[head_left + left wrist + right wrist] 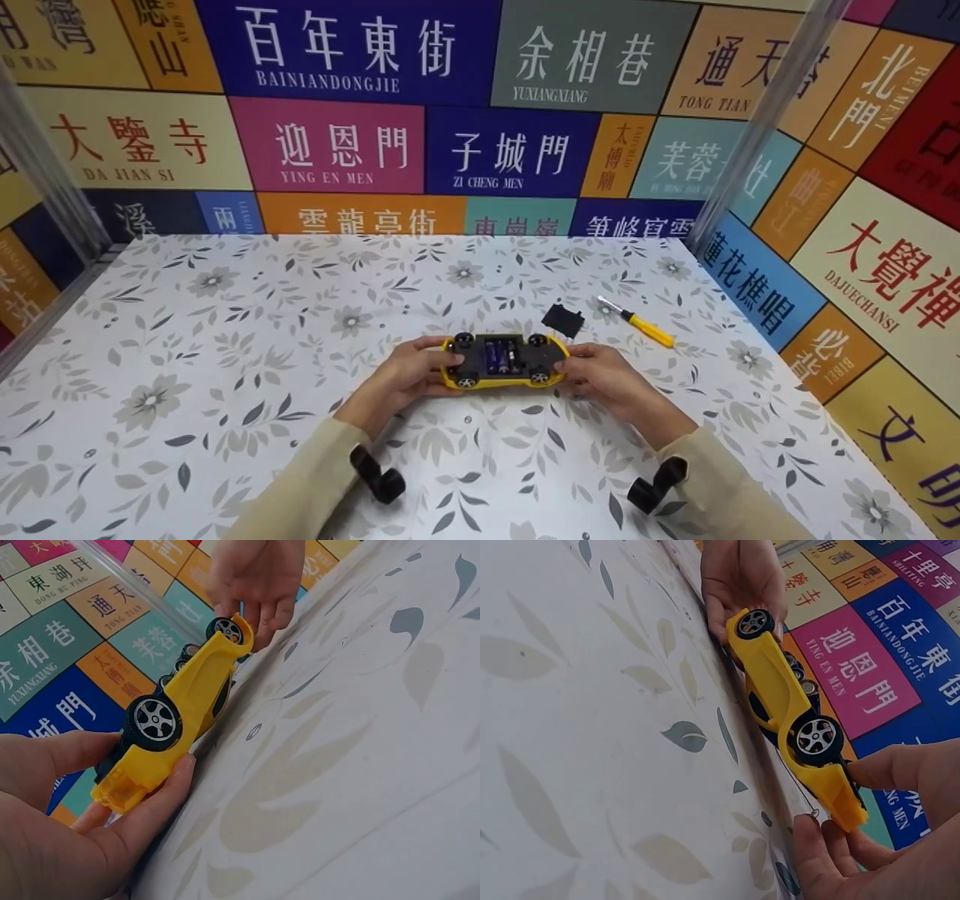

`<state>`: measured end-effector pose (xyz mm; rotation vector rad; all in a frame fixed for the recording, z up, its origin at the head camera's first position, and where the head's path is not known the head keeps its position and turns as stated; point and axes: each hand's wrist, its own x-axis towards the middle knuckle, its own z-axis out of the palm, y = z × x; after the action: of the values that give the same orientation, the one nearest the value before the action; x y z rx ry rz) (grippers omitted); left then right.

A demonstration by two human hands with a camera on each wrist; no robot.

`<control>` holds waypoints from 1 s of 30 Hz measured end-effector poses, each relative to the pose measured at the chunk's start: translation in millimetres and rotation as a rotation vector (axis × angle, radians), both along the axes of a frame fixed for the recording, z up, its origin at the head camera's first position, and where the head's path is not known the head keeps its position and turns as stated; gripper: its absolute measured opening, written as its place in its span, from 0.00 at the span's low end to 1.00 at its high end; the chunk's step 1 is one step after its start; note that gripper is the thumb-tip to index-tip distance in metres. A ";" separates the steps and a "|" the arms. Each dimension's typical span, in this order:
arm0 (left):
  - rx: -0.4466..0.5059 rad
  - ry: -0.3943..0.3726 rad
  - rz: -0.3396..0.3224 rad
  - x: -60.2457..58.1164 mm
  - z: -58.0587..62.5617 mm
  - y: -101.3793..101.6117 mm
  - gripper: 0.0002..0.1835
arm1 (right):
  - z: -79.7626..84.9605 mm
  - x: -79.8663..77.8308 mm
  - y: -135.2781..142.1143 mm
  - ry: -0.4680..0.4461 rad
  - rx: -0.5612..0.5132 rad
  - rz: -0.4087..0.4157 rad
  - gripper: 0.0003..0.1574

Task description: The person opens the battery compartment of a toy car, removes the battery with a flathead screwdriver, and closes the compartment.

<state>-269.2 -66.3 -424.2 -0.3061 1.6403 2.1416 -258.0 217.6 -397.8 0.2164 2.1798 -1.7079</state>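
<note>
A yellow toy car [472, 384] is held upside down between both hands, its black underside and wheels facing up. In the middle of that underside is an uncovered battery compartment with several batteries [501, 357] inside. My left hand [405, 371] grips one end of the car, thumb on the underside and fingers beneath the body. The other end is pinched by my right hand [604, 371] in the same manner. In the left wrist view the car's yellow side and a silver-spoked wheel [154, 720] show close up.
A black battery cover [563, 320] lies on the table just beyond the car's right end. To its right rests a screwdriver [645, 326] with a yellow handle. The flower-patterned tabletop [300, 315] is bordered by walls of coloured panels [337, 150] with lettering.
</note>
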 end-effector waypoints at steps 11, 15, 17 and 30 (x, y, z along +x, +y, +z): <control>-0.022 0.020 -0.022 1.4 0.3 -2.6 0.29 | 2.3 1.2 -5.2 0.098 0.098 0.013 0.32; -0.019 0.016 -0.018 1.7 0.7 -2.0 0.29 | 6.7 3.7 -11.2 0.145 0.233 0.025 0.32; -0.019 0.016 -0.020 1.8 1.2 -1.3 0.29 | 9.5 5.0 -13.3 0.173 0.307 0.044 0.32; -0.042 0.012 -0.037 2.0 3.0 -1.4 0.31 | 18.2 5.0 -32.3 0.472 0.554 0.259 0.23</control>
<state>-267.2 -67.8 -421.2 -0.2732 1.6860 2.0883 -253.0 185.2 -379.5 -0.3563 2.8388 -1.0581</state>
